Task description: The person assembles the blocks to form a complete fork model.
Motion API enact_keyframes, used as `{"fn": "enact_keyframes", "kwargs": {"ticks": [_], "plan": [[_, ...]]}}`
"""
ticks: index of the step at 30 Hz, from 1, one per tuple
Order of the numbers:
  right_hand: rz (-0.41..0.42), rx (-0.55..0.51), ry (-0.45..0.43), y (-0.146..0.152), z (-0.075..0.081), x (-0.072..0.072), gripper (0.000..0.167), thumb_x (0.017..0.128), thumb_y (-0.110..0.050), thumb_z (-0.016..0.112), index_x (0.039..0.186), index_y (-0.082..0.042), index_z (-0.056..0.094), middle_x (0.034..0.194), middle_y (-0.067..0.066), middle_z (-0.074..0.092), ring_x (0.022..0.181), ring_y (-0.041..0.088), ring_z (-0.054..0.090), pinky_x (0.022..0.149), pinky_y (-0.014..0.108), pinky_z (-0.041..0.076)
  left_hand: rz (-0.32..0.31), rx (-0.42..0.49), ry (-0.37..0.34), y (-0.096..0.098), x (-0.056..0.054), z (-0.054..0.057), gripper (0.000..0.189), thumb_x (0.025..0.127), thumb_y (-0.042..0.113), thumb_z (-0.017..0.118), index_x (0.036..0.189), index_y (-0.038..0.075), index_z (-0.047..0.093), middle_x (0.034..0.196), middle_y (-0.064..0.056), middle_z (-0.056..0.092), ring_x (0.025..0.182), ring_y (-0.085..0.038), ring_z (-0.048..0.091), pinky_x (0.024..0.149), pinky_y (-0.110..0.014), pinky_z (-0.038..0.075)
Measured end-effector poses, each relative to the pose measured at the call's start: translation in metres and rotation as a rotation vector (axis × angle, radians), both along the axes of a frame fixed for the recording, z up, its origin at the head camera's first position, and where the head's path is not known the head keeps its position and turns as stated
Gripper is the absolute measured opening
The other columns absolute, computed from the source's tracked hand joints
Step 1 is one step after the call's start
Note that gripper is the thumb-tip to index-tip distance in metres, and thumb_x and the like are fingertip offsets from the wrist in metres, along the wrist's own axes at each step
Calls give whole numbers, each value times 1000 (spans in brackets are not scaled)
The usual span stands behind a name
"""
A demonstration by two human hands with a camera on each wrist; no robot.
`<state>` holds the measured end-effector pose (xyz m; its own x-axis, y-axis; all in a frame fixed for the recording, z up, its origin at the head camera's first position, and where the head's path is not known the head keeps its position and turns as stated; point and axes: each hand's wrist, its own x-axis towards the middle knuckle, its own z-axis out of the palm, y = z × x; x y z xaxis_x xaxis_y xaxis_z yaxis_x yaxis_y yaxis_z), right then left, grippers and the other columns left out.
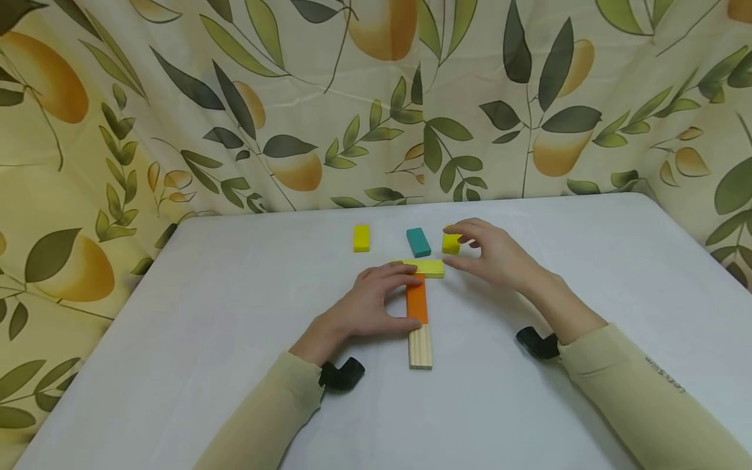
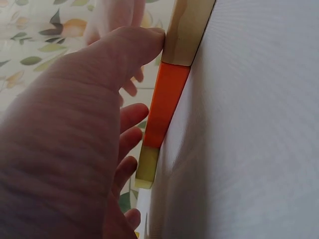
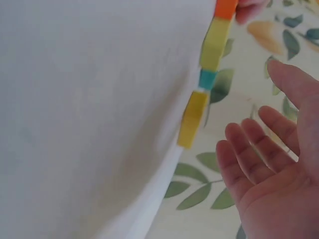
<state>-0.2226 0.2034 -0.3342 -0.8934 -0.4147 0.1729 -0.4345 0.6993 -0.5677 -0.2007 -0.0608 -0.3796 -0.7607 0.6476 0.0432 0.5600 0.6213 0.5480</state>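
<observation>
Spanning orange block (image 1: pixel 417 301), left hand (image 1: pixel 369 305)

The right hand (image 3: pixel 279 186) is occupying the lower right, its fingers (image 3: pixel 246 152) lying apart from a golden-yellow block (image 3: pixel 193 118) at centre. Above, a teal block (image 3: pixel 207 79), a pale-yellow block (image 3: pixel 215 42) and an orange block (image 3: pixel 226 8) are running to the top edge, the left hand (image 3: pixel 249 11) showing there. A white counter (image 3: pixel 89 119) is filling the left, fruit-print fabric (image 3: pixel 241 92) the right.
</observation>
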Motion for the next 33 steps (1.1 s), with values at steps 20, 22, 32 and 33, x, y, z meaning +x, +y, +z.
{"fn": "enact_keyframes", "kwargs": {"ticks": [20,22,32,33], "plan": [[-56,140,-150,14,-7,-44,45,92,-17,74,132,0,62,139,21,52,124,42,50,104,56,42,7,-8,-23,4,0,2,65,84,47,78,142,24,59,154,7,44,148,-16,26,120,-47,14],[-61,146,-162,13,-8,-46,44,92,-17,73,131,0,62,140,21,51,124,42,49,105,56,41,17,-17,-30,4,0,3,65,84,48,78,142,25,58,154,8,44,148,-16,25,120,-47,14],[-76,135,-207,14,-10,-47,44,93,-16,72,134,-1,61,135,25,55,118,42,51,103,57,42,27,-19,-54,3,1,4,65,84,47,79,142,25,58,154,8,44,148,-15,25,121,-45,12],[-78,132,-211,14,-10,-47,45,93,-16,72,134,-2,60,134,25,56,118,43,51,103,57,41,28,-19,-56,3,1,3,65,84,47,79,142,25,57,154,9,44,148,-15,25,121,-45,12]]}}
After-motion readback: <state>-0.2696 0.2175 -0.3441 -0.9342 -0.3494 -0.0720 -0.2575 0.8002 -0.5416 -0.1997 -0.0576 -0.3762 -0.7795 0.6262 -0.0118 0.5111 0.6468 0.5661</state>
